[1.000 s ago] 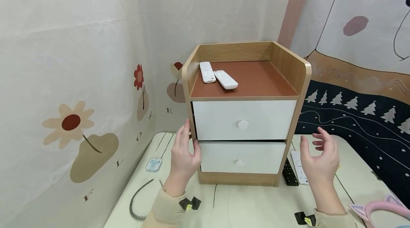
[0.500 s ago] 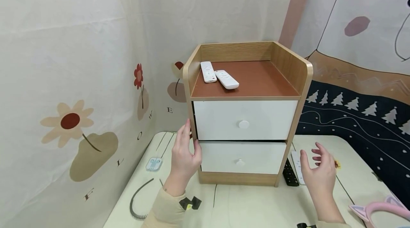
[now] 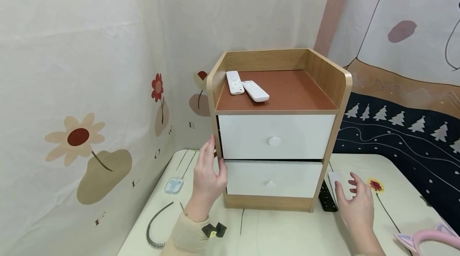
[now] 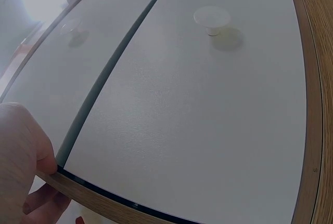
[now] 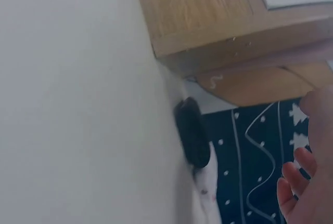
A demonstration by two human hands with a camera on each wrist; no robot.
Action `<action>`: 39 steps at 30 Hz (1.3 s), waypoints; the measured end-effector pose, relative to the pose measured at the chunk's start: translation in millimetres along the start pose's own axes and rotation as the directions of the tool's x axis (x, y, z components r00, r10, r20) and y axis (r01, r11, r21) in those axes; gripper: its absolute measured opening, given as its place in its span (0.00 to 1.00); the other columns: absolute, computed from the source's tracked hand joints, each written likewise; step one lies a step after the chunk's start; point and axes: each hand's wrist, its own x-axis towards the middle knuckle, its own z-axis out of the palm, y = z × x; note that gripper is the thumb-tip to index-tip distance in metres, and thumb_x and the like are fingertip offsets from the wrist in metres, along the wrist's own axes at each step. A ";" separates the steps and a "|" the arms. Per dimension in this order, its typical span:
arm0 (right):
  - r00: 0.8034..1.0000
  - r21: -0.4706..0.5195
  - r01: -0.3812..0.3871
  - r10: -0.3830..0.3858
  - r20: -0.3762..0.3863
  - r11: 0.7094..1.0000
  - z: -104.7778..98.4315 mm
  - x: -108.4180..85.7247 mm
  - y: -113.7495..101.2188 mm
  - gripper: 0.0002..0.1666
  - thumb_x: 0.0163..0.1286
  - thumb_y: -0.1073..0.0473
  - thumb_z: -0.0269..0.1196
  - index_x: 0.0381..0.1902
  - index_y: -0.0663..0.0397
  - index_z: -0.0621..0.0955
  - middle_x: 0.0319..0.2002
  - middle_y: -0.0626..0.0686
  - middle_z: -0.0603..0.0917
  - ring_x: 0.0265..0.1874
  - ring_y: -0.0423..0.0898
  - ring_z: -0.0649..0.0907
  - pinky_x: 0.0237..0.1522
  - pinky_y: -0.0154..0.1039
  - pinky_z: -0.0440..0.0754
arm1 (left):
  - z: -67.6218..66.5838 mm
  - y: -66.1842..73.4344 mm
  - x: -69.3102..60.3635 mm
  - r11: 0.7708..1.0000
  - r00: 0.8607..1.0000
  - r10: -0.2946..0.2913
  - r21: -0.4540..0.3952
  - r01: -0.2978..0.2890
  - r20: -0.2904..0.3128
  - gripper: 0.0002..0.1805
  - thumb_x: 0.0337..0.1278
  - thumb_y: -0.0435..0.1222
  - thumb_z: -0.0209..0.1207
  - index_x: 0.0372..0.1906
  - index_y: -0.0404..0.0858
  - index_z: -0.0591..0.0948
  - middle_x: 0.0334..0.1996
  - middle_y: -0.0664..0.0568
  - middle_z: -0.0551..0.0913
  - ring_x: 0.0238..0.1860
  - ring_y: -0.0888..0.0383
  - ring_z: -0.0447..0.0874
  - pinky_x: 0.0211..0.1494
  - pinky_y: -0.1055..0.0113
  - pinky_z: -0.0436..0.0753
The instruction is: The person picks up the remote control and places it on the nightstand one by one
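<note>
One boxy, wood-grained cabinet (image 3: 267, 202) is standing upright on the cream table (image 3: 280, 232), and we are facing its front. We are seeing the left hand (image 3: 206, 178) pinching the cabinet's side edge, its thumb lying on the narrow front strip and its fingers running long along the outer face. We are finding the right hand (image 3: 357, 206) holding nothing: its thumb and fingers are spreading apart in a loose curve, near the slim white slab (image 3: 333, 176) and the black remote (image 3: 327, 197), which is lying just beside the cabinet's right side, its upper face dotted with small pale marks.

Two smooth white drawers (image 3: 248, 136) are filling the cabinet's front. The upper one is carrying a round, disc-like knob (image 3: 274, 141); the lower drawer (image 3: 248, 178) is carrying another, which the left wrist view is showing as a flat disc on a short stem. Above, rounded wooden walls (image 3: 266, 60) are enclosing a flat red-brown shelf (image 3: 298, 92), where two white remotes (image 3: 235, 83), rounded at the ends, are lying near the left wall; whether they are touching each other, we cannot tell.

Left of the cabinet, a clear, square case (image 3: 174, 185) and a grey coiled cord (image 3: 158, 244) are resting on the table; at the far right, a pink headband (image 3: 431, 235) with pointed ears is curving. Behind, creased pale cloth (image 3: 251, 8) is hanging, and we are noticing white trees (image 3: 397, 119) on the dark cloth (image 3: 402, 138) to the right.
</note>
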 end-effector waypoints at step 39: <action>0.954 -0.288 -0.078 0.156 0.257 0.954 13.8 -3.2 33.9 0.32 0.75 0.54 0.65 0.68 0.72 0.79 0.63 0.84 0.78 0.63 0.84 0.76 0.65 0.78 0.77 | -1.2 2.2 0.6 1.000 1.000 0.005 -0.002 -0.005 0.006 0.46 0.53 0.15 0.62 0.82 0.24 0.65 0.64 0.28 0.81 0.55 0.38 0.90 0.51 0.49 0.96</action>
